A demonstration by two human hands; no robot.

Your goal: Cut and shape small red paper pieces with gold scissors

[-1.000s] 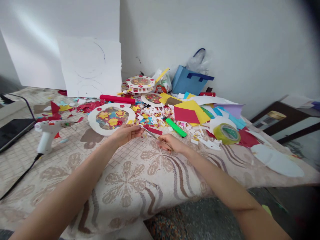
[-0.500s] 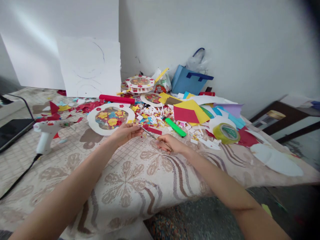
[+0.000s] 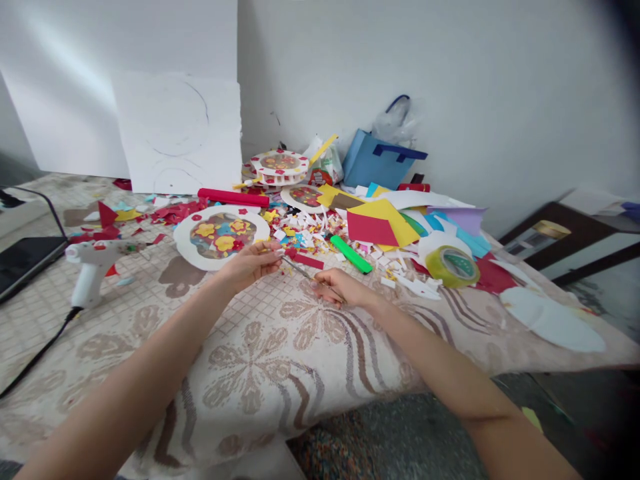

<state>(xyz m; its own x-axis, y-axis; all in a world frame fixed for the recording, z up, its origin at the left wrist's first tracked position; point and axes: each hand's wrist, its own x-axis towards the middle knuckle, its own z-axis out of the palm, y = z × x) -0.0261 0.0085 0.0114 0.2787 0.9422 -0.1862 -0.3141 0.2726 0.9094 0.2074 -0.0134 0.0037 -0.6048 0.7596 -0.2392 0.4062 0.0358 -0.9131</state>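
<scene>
My right hand [image 3: 337, 287] is closed around slim metal scissors [image 3: 300, 269], whose handles are mostly hidden by my fingers. Their thin silver tip points left and reaches the fingertips of my left hand [image 3: 255, 265]. That hand is pinched, and whatever lies between its thumb and finger is too small to make out. Just behind it lies a white scalloped disc [image 3: 186, 245] with yellow and red paper flowers in its middle. A red paper strip [image 3: 307, 261] rests on the table beyond the scissors, near a bright green bar [image 3: 351, 254].
A white glue gun [image 3: 90, 270] stands at left with its black cord. Paper scraps [image 3: 310, 230] cover the table's middle. Coloured sheets [image 3: 373, 228], a tape roll [image 3: 453, 267] and a white oval [image 3: 553, 319] lie right. Behind are a decorated round piece [image 3: 280, 164] and blue bag [image 3: 377, 163].
My left hand has shifted very slightly left, and a little more of the scissors' tip shows. My right hand stays in the same place with the scissors.
</scene>
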